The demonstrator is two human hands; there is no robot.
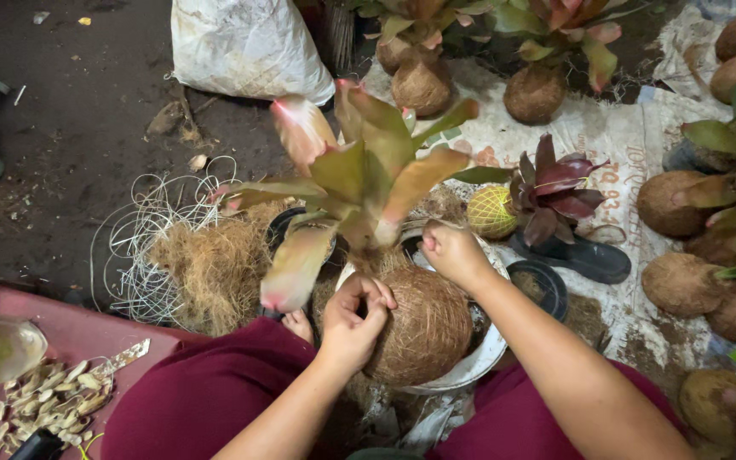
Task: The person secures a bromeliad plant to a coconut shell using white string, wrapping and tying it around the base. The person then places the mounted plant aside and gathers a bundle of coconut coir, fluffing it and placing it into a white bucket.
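Coconut fibre wraps the round root ball [423,328] that sits in a white bowl [479,362] between the person's knees, low and close so both hands can work on it from above. Out of the top of the ball rises a plant with broad green and pink leaves [359,175], kept upright by the bowl's rim and by the grip on either side. The left hand [353,319] presses against the ball's left shoulder with its fingers curled and pinched together, apparently closed on a thin strand, though the strand itself is too fine to make out. The right hand [451,251] is clenched at the upper right of the ball, near the plant's base, and seems likewise to pinch something small; what it holds cannot be told. Just to the left lies a heap of loose brown fibre [215,268] beside a tangle of pale cord [142,243], both within easy reach of the left arm. Finished fibre balls with plants [534,89] stand farther off on a printed sack cloth [632,136], set well apart from the working spot. A small dark red plant [555,187] stands just beyond the right wrist, next to a yellow netted ball [489,211].
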